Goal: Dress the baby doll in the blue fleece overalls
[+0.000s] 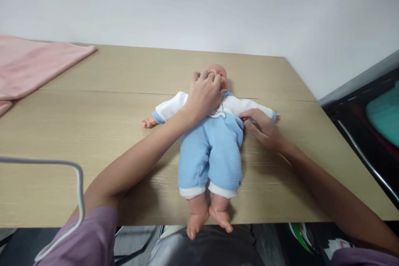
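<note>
A baby doll (224, 149) lies on its back on the table, head toward the wall and bare feet at the near edge. It wears a blue and white fleece outfit, its arms stretched out to both sides. My left hand (205, 91) reaches over the doll's chest, its fingers bent over the doll's face and covering most of it. Below the doll's sleeve on the right, my right hand (263, 129) is at the side of the outfit, thumb and forefinger closed in against the blue cloth. The exact contact at those fingertips is partly hidden.
The wooden table (93, 133) stands against a white wall. A pink cloth (34, 66) lies at its far left. A white cable (79, 183) loops across the lower left. At the right stands a black-framed object (358, 133) with something teal in it.
</note>
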Motion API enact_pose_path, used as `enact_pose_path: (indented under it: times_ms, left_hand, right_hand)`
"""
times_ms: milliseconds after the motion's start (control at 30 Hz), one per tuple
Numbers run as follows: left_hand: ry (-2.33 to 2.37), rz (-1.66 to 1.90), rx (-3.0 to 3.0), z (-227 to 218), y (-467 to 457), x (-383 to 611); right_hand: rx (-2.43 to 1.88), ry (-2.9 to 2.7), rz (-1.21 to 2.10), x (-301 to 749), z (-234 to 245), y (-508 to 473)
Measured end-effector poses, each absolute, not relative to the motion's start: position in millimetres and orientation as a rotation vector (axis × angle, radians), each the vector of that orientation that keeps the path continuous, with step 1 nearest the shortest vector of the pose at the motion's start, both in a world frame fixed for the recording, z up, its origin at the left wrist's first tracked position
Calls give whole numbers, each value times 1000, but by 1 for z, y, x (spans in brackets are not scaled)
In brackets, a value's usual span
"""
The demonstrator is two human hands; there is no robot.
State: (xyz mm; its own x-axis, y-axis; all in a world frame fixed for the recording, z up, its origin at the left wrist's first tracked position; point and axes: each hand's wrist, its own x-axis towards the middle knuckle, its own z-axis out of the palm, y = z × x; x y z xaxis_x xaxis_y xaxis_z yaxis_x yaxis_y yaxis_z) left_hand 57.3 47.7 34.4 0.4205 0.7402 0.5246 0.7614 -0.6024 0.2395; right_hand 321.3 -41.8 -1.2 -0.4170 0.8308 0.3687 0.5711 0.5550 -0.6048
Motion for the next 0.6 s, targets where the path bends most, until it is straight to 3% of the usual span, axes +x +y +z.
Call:
enact_pose_path:
  times_ms: [167,367,467,600]
  left_hand:
    - [-1115,-941,-2850,40,43,58]
    - [-819,-698,-3149,39,30,71]
    - [-874,-631,-3205,34,32,73]
    - [-993,-617,-3204,28,36,73]
  right_hand:
    - [-1160,-2070,862,319,-11,-39]
    - [-1125,-1768,1062,316,-17,-38]
    - [-1196,-1607,1037,311,-23,-37]
    - [-1313,-1828,710,306,-32,-39]
